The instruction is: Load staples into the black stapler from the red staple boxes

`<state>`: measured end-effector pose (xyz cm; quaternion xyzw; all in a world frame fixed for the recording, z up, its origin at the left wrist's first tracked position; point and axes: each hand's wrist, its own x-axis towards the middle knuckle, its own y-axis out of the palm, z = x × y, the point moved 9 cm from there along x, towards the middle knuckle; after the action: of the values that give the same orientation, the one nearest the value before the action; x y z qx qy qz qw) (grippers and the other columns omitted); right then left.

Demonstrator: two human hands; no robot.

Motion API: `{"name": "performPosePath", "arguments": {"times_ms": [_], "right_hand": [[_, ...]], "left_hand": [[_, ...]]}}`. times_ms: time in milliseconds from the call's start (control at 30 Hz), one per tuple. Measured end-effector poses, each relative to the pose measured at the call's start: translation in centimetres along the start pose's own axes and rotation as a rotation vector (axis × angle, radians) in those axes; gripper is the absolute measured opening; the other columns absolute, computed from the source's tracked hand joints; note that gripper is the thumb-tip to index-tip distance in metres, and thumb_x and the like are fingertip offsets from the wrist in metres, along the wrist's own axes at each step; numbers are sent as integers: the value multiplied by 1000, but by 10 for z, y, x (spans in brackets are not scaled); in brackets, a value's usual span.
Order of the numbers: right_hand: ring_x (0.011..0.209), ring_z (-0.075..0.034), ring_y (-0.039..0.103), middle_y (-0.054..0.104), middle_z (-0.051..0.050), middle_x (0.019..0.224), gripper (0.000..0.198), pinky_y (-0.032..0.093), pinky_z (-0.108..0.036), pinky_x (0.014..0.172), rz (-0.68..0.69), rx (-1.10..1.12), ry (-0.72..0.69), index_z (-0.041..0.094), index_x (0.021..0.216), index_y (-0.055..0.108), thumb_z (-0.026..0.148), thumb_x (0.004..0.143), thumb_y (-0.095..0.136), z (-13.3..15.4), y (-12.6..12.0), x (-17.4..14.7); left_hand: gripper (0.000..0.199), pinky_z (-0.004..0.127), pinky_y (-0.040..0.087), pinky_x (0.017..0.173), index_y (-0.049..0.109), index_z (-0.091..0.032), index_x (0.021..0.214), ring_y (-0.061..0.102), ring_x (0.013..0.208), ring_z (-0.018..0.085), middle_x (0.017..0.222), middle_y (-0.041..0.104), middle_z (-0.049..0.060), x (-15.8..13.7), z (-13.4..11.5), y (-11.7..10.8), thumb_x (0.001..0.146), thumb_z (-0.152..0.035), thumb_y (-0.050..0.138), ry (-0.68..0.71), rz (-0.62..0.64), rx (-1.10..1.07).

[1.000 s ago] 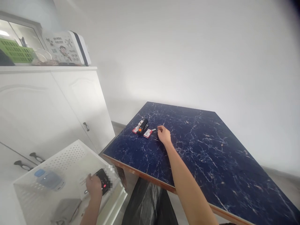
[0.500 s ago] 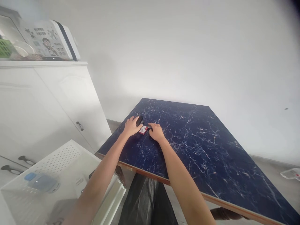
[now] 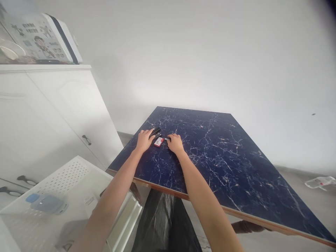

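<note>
My left hand (image 3: 144,140) is closed round the near side of a black stapler (image 3: 156,131) with some metal showing, on the dark blue marbled table (image 3: 210,154). Just right of its thumb, a small red and white box (image 3: 159,141) lies flat on the tabletop. My right hand (image 3: 175,142) is on the other side of the box, its fingers bent together at a small pale strip (image 3: 166,139). That strip is too small to make out fully, and the fingers cover part of it.
A white cabinet (image 3: 57,115) stands at the left, with a white printed case (image 3: 44,40) on top. Nearer, a white perforated rack (image 3: 70,171) holds a clear bottle with a blue cap (image 3: 47,203). A clear plastic container (image 3: 319,182) lies on the floor at the right.
My hands have drawn slightly apart. More of the stapler and the whole red and white box now show between them. The view has shifted a little.
</note>
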<state>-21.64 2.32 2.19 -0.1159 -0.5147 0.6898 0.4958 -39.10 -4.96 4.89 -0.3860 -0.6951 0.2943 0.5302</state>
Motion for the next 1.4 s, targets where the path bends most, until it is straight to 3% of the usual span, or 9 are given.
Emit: {"name": "performPosePath", "arguments": {"times_ms": [133, 233, 467, 600, 733, 900, 1033, 1133, 1400], "right_hand": [[116, -24, 57, 67, -9, 127, 37, 39, -35, 105, -49, 103, 9, 19, 128, 65, 20, 92, 56, -6, -5, 2], [112, -23, 61, 70, -6, 121, 38, 43, -33, 100, 2, 167, -33, 23, 130, 63, 21, 93, 55, -4, -2, 3], [111, -25, 62, 67, -11, 122, 39, 45, -34, 98, -51, 109, 65, 19, 126, 64, 18, 87, 57, -10, -11, 1], [97, -23, 66, 71, -8, 106, 34, 48, -30, 89, 98, 111, 55, 19, 111, 69, 13, 78, 61, -6, -5, 1], [96, -22, 65, 71, -8, 105, 33, 48, -29, 86, 78, 101, 46, 19, 107, 69, 11, 78, 59, -2, -10, 0], [100, -22, 65, 72, -8, 109, 29, 46, -30, 90, 44, 89, 30, 20, 112, 69, 16, 88, 53, 3, -7, 0], [116, -22, 59, 67, -8, 128, 34, 38, -34, 105, 27, 89, -78, 21, 122, 68, 22, 98, 45, 22, 1, 7], [123, -26, 54, 62, -4, 138, 35, 37, -40, 106, 89, 78, -84, 27, 127, 67, 34, 102, 43, 29, 14, 11], [115, -29, 56, 69, -9, 124, 41, 40, -41, 97, 97, -101, -21, 22, 117, 71, 39, 104, 36, 19, 3, -2]], "left_hand": [[44, 41, 41, 106, 55, -22, 142, 55, 120, 26, 135, 63, 9, 0, -20, 6, 101, -37, 48, 166, 49, -156], [44, 41, 38, 111, 56, -21, 141, 53, 127, 25, 137, 62, 11, 1, -29, 13, 101, -37, 49, 207, 74, -190], [41, 43, 43, 99, 61, -21, 134, 59, 111, 30, 122, 68, 12, 3, -10, 4, 96, -35, 56, -1, -11, -37], [37, 43, 41, 98, 64, -20, 126, 58, 108, 32, 115, 68, 12, 0, 2, -11, 93, -37, 60, -107, -99, -3], [38, 44, 38, 102, 63, -21, 126, 54, 115, 32, 124, 64, 12, -3, -4, -19, 92, -37, 60, -83, -154, 1], [43, 46, 39, 102, 62, -22, 129, 53, 118, 34, 123, 66, 12, -3, 1, -13, 86, -31, 66, -124, -89, -2], [38, 44, 43, 98, 66, -21, 124, 60, 109, 32, 113, 73, 10, -1, 5, -11, 87, -29, 66, -131, -60, -57], [36, 41, 45, 95, 67, -21, 122, 62, 104, 30, 112, 74, 8, -1, 2, -13, 87, -29, 66, -112, -87, -85], [32, 37, 48, 94, 66, -24, 122, 65, 103, 27, 116, 73, 6, -4, 5, -18, 91, -30, 63, -114, -157, -101]]}}
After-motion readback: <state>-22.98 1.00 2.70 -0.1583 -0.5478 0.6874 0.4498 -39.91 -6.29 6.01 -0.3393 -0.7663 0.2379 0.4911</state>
